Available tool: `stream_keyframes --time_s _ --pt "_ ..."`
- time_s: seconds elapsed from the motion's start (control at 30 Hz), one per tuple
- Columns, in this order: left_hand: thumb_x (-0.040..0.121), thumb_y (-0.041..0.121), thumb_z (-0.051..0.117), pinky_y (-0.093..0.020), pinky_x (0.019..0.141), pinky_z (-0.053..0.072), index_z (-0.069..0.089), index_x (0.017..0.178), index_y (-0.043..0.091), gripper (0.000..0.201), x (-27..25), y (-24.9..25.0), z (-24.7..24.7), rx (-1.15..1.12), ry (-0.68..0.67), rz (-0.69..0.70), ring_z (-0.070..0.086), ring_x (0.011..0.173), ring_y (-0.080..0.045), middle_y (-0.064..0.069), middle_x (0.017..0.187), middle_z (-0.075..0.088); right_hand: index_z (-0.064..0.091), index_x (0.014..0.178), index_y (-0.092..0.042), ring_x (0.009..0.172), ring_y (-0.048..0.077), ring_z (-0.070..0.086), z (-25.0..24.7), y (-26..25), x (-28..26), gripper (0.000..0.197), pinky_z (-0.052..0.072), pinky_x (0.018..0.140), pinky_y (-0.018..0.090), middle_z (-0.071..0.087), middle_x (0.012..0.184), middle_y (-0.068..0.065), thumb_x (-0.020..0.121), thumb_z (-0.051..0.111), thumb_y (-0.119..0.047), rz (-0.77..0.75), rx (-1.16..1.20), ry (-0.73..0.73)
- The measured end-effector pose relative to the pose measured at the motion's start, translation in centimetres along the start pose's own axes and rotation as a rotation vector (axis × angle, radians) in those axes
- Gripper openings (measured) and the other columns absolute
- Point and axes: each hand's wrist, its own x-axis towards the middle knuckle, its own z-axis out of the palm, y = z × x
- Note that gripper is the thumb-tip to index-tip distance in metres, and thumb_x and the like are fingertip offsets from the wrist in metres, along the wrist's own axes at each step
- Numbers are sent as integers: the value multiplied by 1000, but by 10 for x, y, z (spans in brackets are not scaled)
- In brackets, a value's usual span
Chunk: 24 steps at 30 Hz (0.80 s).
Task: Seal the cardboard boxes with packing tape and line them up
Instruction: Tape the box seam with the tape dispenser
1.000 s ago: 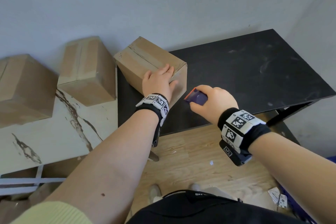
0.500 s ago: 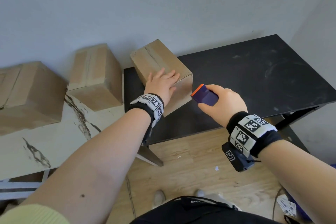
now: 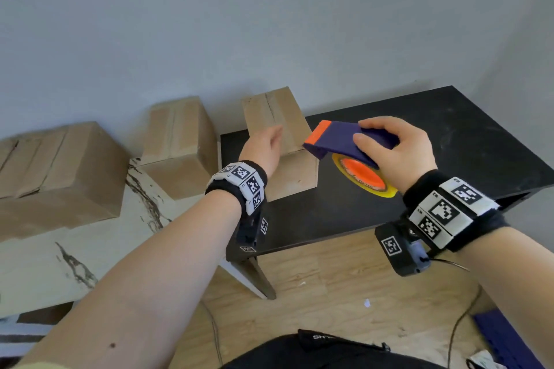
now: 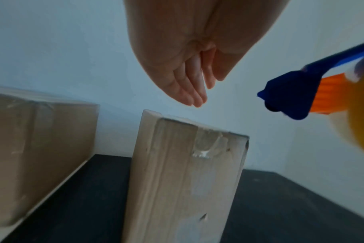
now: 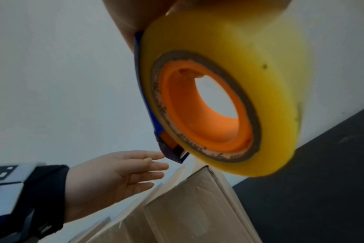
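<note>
From the head view, three cardboard boxes stand in a row along the wall. The right-hand box (image 3: pixel 280 141) sits at the left end of the black counter (image 3: pixel 434 141); the middle box (image 3: pixel 180 141) and the left box (image 3: pixel 57 171) stand at its 9 o'clock on a pale marbled counter (image 3: pixel 90 255). The left hand (image 3: pixel 263 148) is over the right-hand box with fingers straight, gripping nothing; whether it touches the top cannot be told here. The right hand (image 3: pixel 395 153) is wrapped round the blue handle of a tape dispenser (image 3: pixel 350 144), its orange nose at 9 o'clock toward the box and the yellow tape roll (image 3: pixel 365 180) hanging below.

The left wrist view shows the released fingers (image 4: pixel 189 88) just above the box's top edge, apart from it. A strip of clear tape already runs over that edge and down the end face. The dispenser's nose is at 3 o'clock.

The right wrist view shows the roll close up, its rim just over the box's near corner, and the left hand flat at 9 o'clock.

The box looks light, stiff and likely empty, so it would slide easily on the smooth counter; it is best pushed or lifted with flat palms on opposite faces, not by the taped seam.
</note>
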Motion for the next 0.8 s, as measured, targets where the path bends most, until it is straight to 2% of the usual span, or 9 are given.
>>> stream_keyframes --time_s 0.1,0.17,0.23,0.3,0.4,0.47,0.53,0.67,0.8 --pt "100 19 39 -41 100 45 52 131 9 35 -2 10 -11 -361 -82 -179 61 102 -21 -10 120 61 61 110 -25 90 17 61 2 -10 2 33 52 84 34 62 93 -8 80 71 -20 -22 54 -25" --pt "100 25 37 -42 99 46 56 121 10 32 -5 15 -20 -449 -177 -303 61 103 -23 -10 116 63 59 111 -25 87 21 63 6 -17 3 36 54 82 37 62 90 -4 78 73 -19 -20 80 -58" --pt "100 28 37 -37 90 51 57 110 12 28 -10 16 -27 -611 -257 -425 64 96 -24 -11 107 66 57 112 -24 84 22 64 11 -22 2 38 55 78 36 64 87 0 78 73 -19 -14 99 -93" --pt "100 26 40 -33 83 52 58 100 11 24 -15 14 -34 -764 -299 -503 67 82 -22 -10 90 69 56 113 -21 81 21 64 16 -26 1 40 55 75 34 64 84 1 77 74 -18 -13 120 -107" --pt "96 17 51 -29 76 55 61 93 12 12 -22 6 -40 -826 -322 -517 67 74 -17 -6 78 70 54 115 -17 78 18 64 21 -30 0 42 54 69 29 63 83 0 78 73 -17 -24 134 -131" --pt "95 13 54 -25 67 57 60 96 11 6 -24 0 -45 -865 -301 -518 65 74 -15 -6 83 68 54 115 -17 78 17 64 22 -33 -1 41 54 67 28 63 84 1 78 73 -17 -34 136 -160" --pt "94 11 56 -22 62 57 59 103 10 10 -27 -5 -49 -896 -293 -523 65 72 -13 -5 85 67 55 113 -19 79 18 64 23 -34 -2 39 55 69 30 64 86 2 78 73 -17 -37 137 -188" --pt "91 8 59 -21 59 56 61 111 7 20 -34 -10 -55 -920 -267 -527 69 66 -10 -4 83 70 65 106 -22 86 17 65 23 -34 -3 27 54 73 27 67 92 -1 81 71 -16 -73 133 -262" --pt "90 4 60 -20 58 56 63 109 6 20 -39 -11 -57 -898 -268 -525 70 64 -8 -1 74 73 68 104 -23 87 11 65 19 -33 1 29 53 76 26 68 92 -7 77 75 -30 -72 90 -310"
